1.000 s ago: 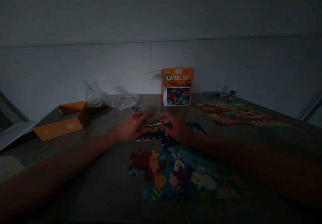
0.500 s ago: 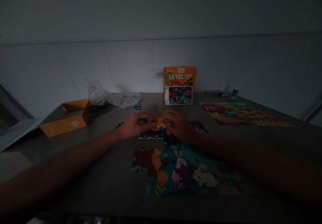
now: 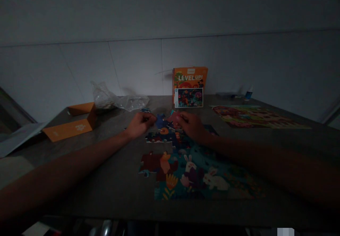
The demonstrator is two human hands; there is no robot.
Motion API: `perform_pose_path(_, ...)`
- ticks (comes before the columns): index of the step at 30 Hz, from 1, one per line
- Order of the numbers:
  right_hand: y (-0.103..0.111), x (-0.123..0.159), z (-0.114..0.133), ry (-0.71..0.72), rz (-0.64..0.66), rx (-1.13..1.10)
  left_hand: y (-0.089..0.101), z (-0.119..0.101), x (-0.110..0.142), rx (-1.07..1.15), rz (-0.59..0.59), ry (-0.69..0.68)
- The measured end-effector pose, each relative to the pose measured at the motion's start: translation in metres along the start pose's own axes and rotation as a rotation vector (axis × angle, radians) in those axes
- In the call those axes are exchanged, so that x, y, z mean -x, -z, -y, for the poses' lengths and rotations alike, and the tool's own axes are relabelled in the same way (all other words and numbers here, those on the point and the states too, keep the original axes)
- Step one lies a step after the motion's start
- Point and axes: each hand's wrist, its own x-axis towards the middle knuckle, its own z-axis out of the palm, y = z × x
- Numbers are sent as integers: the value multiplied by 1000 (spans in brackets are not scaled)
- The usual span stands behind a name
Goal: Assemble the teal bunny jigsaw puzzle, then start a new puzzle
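Note:
My left hand [image 3: 141,125] has its thumb and fingers closed on the edge of a blue puzzle piece [image 3: 160,121]. Opposite it, my right hand [image 3: 193,125] pinches a reddish puzzle piece [image 3: 174,118] with a bit of teal. A gap separates the two hands. Just below them lies a partly joined jigsaw puzzle [image 3: 196,183] with rabbits, a bear and flowers. An orange round patch [image 3: 164,130] shows near its upper edge. My right forearm covers part of its right side. Dim light blurs the details.
An orange box [image 3: 190,75] stands at the back with a picture card [image 3: 189,98] before it. An open orange tray [image 3: 67,130] and clear plastic bags [image 3: 131,102] are at left. Another puzzle [image 3: 257,117] and a small bottle [image 3: 248,95] are at right.
My hands have moved apart from an orange patch they were both touching. A blue piece now shows at my left fingers and a reddish one at my right.

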Motion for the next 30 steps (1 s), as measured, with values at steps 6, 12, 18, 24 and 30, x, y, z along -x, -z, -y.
perform_pose_path(6,1,1,3,72,67,-42,-3,8,-1,-128,57,41)
perform_pose_path(12,1,4,6,88,179,-86,2,3,-2,-253,-52,13)
perform_pose_path(18,1,5,7,151,296,-81,-1,-18,8,28,187,-174)
perform_pose_path(24,0,5,7,166,344,-36,11,-26,9,170,382,-1)
perform_pose_path(30,2,6,10,139,396,-82,41,-25,5,120,626,112)
